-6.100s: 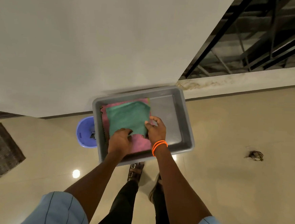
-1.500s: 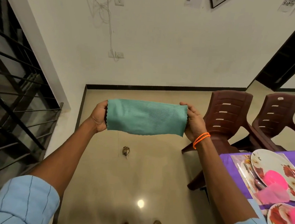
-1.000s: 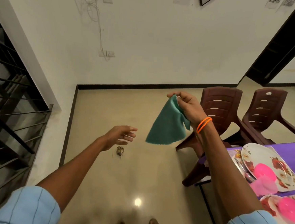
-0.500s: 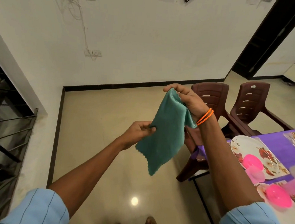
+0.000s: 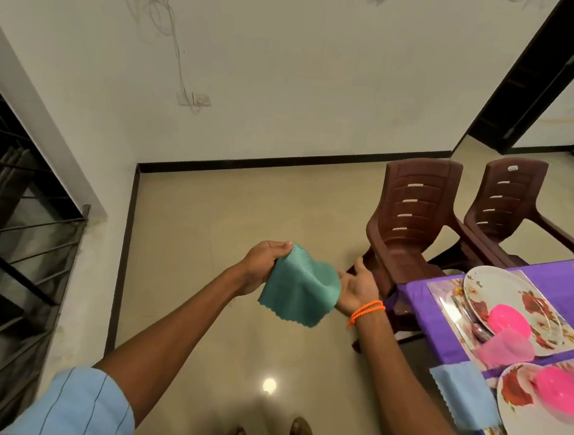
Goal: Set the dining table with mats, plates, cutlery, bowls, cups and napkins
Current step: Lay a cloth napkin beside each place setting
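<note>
Both hands are out in front of the person, over the floor (image 5: pixel 208 245), with a green napkin (image 5: pixel 299 285) between them. Left hand (image 5: pixel 263 263) has its fingers curled round the cloth's upper left edge, thumb on top, and grips it. Right hand (image 5: pixel 359 288) lies palm up under the cloth's right side with the fingers spread and fairly straight; whether the thumb pinches the fabric I cannot tell, since the cloth covers it. An orange bead bracelet (image 5: pixel 365 311) sits on that wrist. The napkin hangs slack, its zigzag lower edge drooping below both hands, well clear of the floor and a little way left of the worktop.

At the right stands the worktop (image 5: pixel 415 316), covered in purple. On it lies a clear floral mat (image 5: pixel 444 298) bearing a flowered plate (image 5: pixel 499 289), and on that plate a pink bowl (image 5: pixel 509 320) upside down. Cutlery (image 5: pixel 469 321) lies beside the plate on the mat, and a translucent pink cup (image 5: pixel 505 347) stands at the plate's near edge. Nearer still, a light blue napkin (image 5: pixel 464 392) lies at the worktop's edge, just beside a second flowered plate (image 5: pixel 530 425) with another pink bowl (image 5: pixel 560 393) on it.

Two brown plastic chairs (image 5: pixel 412 223) stand at the worktop's far side. A black stair railing (image 5: pixel 20 230) runs along the left.
</note>
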